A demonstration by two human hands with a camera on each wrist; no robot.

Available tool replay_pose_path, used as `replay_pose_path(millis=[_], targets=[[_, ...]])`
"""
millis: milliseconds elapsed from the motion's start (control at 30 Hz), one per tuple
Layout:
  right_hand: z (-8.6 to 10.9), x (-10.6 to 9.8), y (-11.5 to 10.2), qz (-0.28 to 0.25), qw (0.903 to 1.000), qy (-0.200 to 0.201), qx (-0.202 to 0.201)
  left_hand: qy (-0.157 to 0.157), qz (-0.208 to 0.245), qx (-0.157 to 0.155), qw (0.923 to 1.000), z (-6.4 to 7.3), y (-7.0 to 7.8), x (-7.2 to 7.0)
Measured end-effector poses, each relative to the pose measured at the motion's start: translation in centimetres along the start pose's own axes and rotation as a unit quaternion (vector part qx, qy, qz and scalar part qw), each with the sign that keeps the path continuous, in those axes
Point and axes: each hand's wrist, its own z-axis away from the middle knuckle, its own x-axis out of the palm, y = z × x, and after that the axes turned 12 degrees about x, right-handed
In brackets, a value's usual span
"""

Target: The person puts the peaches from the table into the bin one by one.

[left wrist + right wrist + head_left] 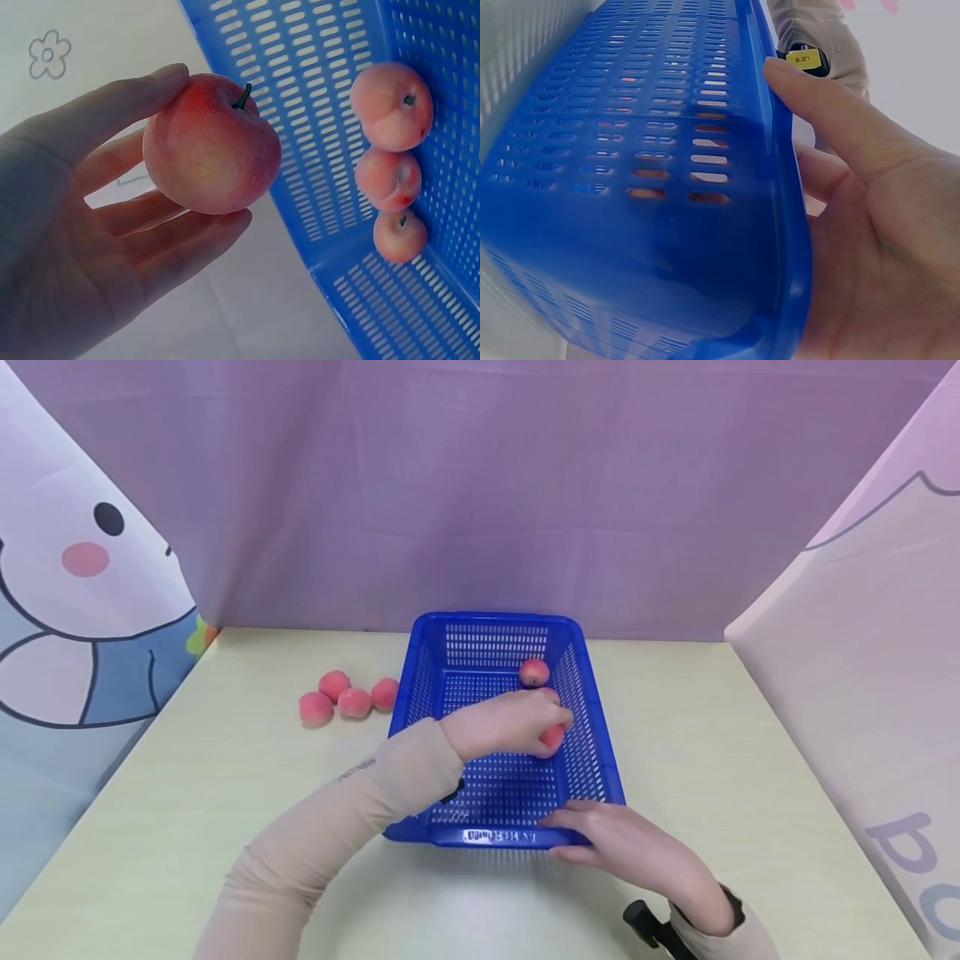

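My left hand [513,724] reaches over the blue plastic basket [416,693] and holds a red apple [210,146] between thumb and fingers. The apple is flushed red and yellow, with a short green stem. Along one side wall inside the basket lie three more apples [394,105] in a row; the head view shows the farthest apple [534,672] plainly, while the hand partly covers the others. At the basket's near right corner my right hand [618,843] grips the rim [780,225], its thumb on the outer side and the other fingers over the inside.
Several pinkish-red apples [355,702] sit grouped on the pale table [187,793], left of the basket; the rightmost is close to the basket's wall. A purple cloth [480,502] hangs behind the table, and printed cloths [862,693] flank it on both sides.
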Motion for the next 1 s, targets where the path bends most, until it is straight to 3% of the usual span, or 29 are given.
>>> replay_pose_path(millis=[300, 533, 1000], targets=[[0.1, 0.3, 0.2, -0.003, 0.9995, 0.023, -0.019, -0.029, 0.005, 0.012, 0.9995, -0.9, 0.4, 1.1], [0.0, 0.1, 0.1, -0.002, 1.0, -0.002, 0.0, -0.034, -0.009, 0.024, 0.9991, -1.5, 0.3, 1.9], [0.0, 0.1, 0.1, -0.001, 1.0, 0.004, -0.004, -0.047, -0.006, 0.039, 0.9981, -2.3, 0.0, 3.5]])
